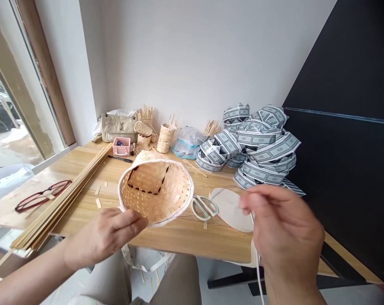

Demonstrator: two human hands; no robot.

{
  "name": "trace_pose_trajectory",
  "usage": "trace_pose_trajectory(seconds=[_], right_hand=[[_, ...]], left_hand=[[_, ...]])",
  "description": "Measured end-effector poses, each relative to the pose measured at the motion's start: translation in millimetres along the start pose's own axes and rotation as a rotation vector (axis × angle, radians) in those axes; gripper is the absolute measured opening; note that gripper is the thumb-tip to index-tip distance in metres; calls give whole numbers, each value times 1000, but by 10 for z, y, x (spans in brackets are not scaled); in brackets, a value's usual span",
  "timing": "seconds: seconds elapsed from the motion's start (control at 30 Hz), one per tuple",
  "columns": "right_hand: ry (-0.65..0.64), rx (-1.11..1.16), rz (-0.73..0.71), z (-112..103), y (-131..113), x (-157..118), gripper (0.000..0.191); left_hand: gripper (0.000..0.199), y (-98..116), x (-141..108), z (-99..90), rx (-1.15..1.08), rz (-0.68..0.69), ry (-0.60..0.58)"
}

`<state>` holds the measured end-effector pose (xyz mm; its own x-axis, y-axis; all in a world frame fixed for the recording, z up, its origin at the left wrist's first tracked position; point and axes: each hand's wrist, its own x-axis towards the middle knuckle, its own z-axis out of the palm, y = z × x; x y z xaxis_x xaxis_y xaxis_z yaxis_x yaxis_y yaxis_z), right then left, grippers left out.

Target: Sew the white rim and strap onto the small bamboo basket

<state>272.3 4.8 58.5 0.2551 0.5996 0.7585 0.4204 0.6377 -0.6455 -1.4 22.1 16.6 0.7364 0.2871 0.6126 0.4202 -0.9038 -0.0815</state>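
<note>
Left hand (104, 237) closed on bamboo basket (157, 192). Right hand (284, 228) blurred, pinching white cord (258, 275); cord's lower end runs out of frame.

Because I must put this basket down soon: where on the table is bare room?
Bare wood lies in front of the scissors and oval board, and left of the bamboo strips, behind the glasses. The back edge and the printed paper bands are crowded.

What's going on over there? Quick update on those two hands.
Left hand gripping rim of round woven bamboo basket. Right hand raised, pinching white cord. White-handled scissors lying just beside basket.
</note>
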Motion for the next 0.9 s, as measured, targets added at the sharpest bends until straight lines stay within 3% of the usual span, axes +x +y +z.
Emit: trace_pose_trajectory(seconds=[0.07,0.1,0.17,0.27,0.37,0.9], right_hand=[[-477,-241,-305,94,-190,-6,20],[-653,-335,-442,145,-251,-6,25],[-855,-475,-646,243,-305,3,30],[-919,-569,-798,348,-283,21,29],[-954,-573,-850,390,-251,23,28],[-919,-509,-837,411,-132,-71,24]], left_hand=[[35,23,-31,-18,59,50,-1],[35,35,-41,-28,74,61,2],[33,61,-49,-48,78,70,16],[31,91,-48,-79,68,70,15],[32,99,-54,-97,56,48,-8],[30,72,-8,-72,86,84,-16]])
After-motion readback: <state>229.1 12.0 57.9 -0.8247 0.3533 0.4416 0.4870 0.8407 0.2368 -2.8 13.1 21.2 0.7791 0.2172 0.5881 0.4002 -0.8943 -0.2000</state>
